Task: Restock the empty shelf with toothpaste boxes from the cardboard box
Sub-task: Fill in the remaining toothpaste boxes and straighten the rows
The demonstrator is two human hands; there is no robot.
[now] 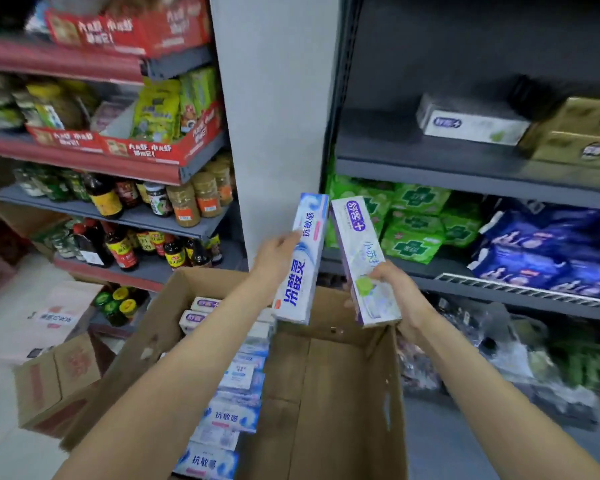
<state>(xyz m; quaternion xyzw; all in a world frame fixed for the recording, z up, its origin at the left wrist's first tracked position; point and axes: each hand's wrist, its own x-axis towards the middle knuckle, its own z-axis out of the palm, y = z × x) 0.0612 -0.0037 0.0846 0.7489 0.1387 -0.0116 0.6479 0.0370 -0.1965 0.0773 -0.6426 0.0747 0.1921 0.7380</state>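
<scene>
Carrying step: left hand (278, 251) grips a blue toothpaste box (300, 258), right hand (395, 289) a purple one (361, 258); next, lift both to the dark shelf (430, 168) at upper right

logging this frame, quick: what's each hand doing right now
Left hand: holding the blue and white toothpaste box.
Right hand: holding the purple and white toothpaste box.
</scene>
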